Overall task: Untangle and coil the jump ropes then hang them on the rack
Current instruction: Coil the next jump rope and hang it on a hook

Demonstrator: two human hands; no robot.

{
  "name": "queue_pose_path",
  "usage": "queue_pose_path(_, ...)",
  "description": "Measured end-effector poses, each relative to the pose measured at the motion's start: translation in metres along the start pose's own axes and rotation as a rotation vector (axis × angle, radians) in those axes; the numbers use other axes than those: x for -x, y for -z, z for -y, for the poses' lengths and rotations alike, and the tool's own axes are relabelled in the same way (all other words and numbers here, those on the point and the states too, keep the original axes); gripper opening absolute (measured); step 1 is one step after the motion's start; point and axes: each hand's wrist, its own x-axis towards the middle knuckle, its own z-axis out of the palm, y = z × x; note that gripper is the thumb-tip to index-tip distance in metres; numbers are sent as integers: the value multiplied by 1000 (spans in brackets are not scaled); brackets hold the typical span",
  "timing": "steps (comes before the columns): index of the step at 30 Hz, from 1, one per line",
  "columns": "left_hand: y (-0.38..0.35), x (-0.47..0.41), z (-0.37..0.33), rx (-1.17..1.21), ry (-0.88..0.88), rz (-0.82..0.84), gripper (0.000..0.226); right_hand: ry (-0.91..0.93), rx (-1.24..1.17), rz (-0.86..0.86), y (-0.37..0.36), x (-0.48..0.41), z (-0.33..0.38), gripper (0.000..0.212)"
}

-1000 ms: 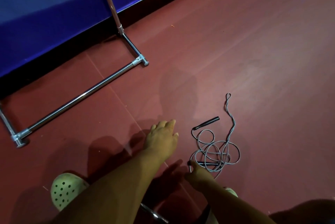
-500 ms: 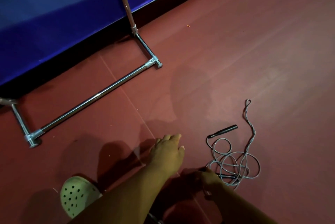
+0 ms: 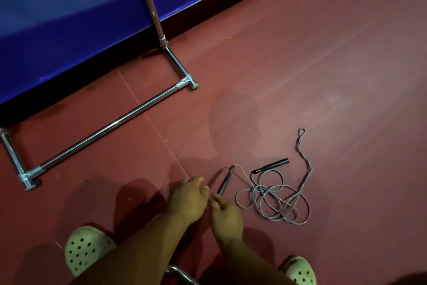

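A grey jump rope [image 3: 275,201] lies in a tangled heap on the red floor, with one twisted loop running off toward the upper right. One black handle [image 3: 270,166] lies flat beside the heap. My right hand [image 3: 225,214] pinches the lower end of the other black handle [image 3: 224,182], which is lifted and tilted, its cord trailing back to the heap. My left hand [image 3: 190,199] hovers just left of that handle with fingers loosely bent, holding nothing. The chrome rack [image 3: 108,126] stands at the left, its base bar on the floor and an upright post rising at the top.
A blue padded wall [image 3: 69,19] runs along the back left behind the rack. My feet in pale green perforated clogs [image 3: 86,250] stand at the bottom edge. A chrome tube [image 3: 179,273] shows between my arms at the bottom.
My right hand has picked one handle up out of the heap and drawn it left, pulling cord out. My left hand moved closer to it. The camera view shifted left.
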Motion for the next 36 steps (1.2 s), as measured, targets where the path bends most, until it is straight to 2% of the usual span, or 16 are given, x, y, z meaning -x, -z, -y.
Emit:
queue_pose_path(2,1,1,1,75,39,17,48,132,20,48,-6,9,7,41)
queue_pose_path(7,4,10,-1,369,116,-62,22,377,56,141,-8,27,20,16)
queue_pose_path(10,12,24,-1,385,74,-142,11,405,67,254,1,27,21,12)
queue_pose_path(12,22,36,0,271,26,-197,10,306,28,169,10,23,20,16)
queue_pose_path(15,34,50,4,137,-47,-235,12,121,-16,-175,32,8,21,6)
queue_pose_path(17,41,58,7,122,-91,-246,16,57,-14,-246,50,-4,19,35)
queue_pose_path(19,43,64,8,89,-128,-257,22,87,104,-128,67,-13,16,50)
queue_pose_path(21,42,68,7,83,-155,-261,23,157,273,119,74,-14,14,44)
queue_pose_path(22,41,69,7,126,-160,-256,20,182,326,229,72,-11,12,35)
queue_pose_path(24,42,73,2,272,-151,-251,22,200,384,313,66,0,13,7)
queue_pose_path(26,44,76,-9,490,-104,-279,34,238,417,370,58,10,13,24)
queue_pose_path(29,53,75,-26,1022,-1,-332,40,283,430,387,48,28,20,20)
queue_pose_path(31,66,76,-35,1170,9,-373,45,335,479,404,43,38,24,10)
queue_pose_path(34,94,80,-44,1354,2,-469,39,388,515,406,36,53,24,15)
queue_pose_path(36,116,81,-44,1356,-22,-602,29,393,531,398,35,65,27,20)
